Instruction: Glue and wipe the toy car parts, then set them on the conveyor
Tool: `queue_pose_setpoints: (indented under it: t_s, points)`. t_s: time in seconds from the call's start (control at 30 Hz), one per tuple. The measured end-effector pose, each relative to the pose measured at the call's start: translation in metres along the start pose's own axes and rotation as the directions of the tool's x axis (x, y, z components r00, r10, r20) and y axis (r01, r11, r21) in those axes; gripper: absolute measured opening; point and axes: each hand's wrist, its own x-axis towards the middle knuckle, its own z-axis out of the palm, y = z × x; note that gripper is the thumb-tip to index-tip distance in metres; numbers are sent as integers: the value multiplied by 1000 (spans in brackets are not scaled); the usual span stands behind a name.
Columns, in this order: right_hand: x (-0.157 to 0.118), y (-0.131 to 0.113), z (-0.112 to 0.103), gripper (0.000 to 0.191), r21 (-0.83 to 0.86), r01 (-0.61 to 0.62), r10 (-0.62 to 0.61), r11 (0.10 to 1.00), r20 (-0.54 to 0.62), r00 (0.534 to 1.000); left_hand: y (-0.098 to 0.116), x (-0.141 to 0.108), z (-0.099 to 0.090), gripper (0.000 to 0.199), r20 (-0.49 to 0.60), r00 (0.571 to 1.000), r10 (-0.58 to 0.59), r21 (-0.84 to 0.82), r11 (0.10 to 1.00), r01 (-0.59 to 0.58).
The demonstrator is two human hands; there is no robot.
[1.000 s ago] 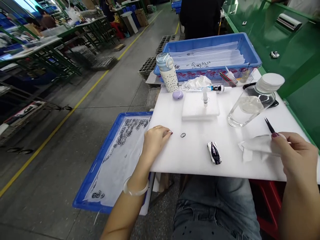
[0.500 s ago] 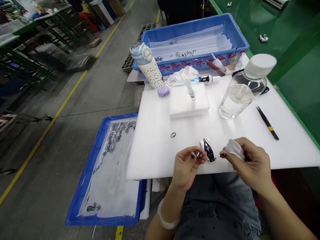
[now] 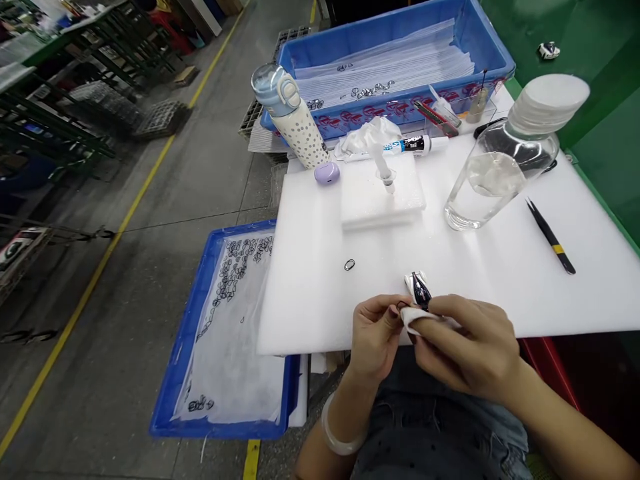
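My left hand [image 3: 375, 333] is closed in a pinch on a small dark shiny part [image 3: 401, 305], mostly hidden by the fingers. My right hand [image 3: 467, 343] is closed on a white cloth [image 3: 415, 317], which touches the small part at the left fingertips. Just behind both hands, a black-and-white toy car [image 3: 419, 288] rests on the white foam board [image 3: 310, 293], partly covered by the fingers. A small black ring [image 3: 349, 265] lies on the board to the left.
A foam block [image 3: 380, 207] holds an upright syringe-like piece [image 3: 385, 175]. Around it stand a clear bottle [image 3: 487, 190], a dotted flask [image 3: 303, 133], a purple case [image 3: 327, 173] and tweezers [image 3: 553, 240]. Blue bins [image 3: 400, 33] and a blue tray [image 3: 160, 407] hold small black pieces.
My right hand has moved left with the cloth and now meets the left hand, the cloth against the small part. The view has shifted slightly.
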Motion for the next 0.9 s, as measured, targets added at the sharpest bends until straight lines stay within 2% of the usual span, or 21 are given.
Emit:
queue_pose_setpoints:
  t_s: [0.07,0.13,0.23,0.37,0.5,0.57,0.63,0.67,0.7,0.77,0.83,0.87,0.9]
  points:
    - [-1,4,-13,11,-35,-11,11,999,12,1000,0,0,-1,27,11,1000,0,22,1000,0]
    - [-1,7,-22,18,-79,-61,57,995,-54,997,-1,-1,-2,28,3,1000,-2,46,999,2]
    - [1,7,-19,20,-36,-89,86,995,-87,993,-2,-1,-3,32,-37,999,7,79,997,-4]
    - [6,1,-4,9,20,-15,15,1000,26,1000,-2,-1,-3,33,-70,997,32,131,991,-23]
    - [6,4,-18,10,15,25,-27,1000,165,986,-1,-1,-1,27,-25,998,51,83,995,-49]
    - [2,12,-32,10,60,-65,56,996,134,989,-1,-1,0,24,6,999,47,80,996,-47]
    - [-7,23,-43,19,199,-224,231,954,-14,973,-1,-1,0,23,20,999,31,95,995,-33]
    - [-13,30,-46,20,303,-297,341,905,-103,934,0,-2,0,23,27,999,27,106,994,-30]
    - [-20,37,-49,18,414,-356,457,838,-175,872,1,-3,-1,24,33,999,30,121,992,-34]
    - [-33,52,-51,15,584,-426,658,691,-265,704,4,-5,-5,27,47,997,55,182,981,-62]
    - [-41,63,-54,16,642,-481,777,597,-315,545,8,-9,-8,26,66,992,110,329,936,-126]
    - [-43,66,-56,19,627,-503,791,594,-343,506,10,-11,-9,22,81,983,165,444,877,-183]
    - [-43,68,-58,25,544,-550,768,634,-357,532,10,-13,-9,17,108,965,241,574,777,-258]
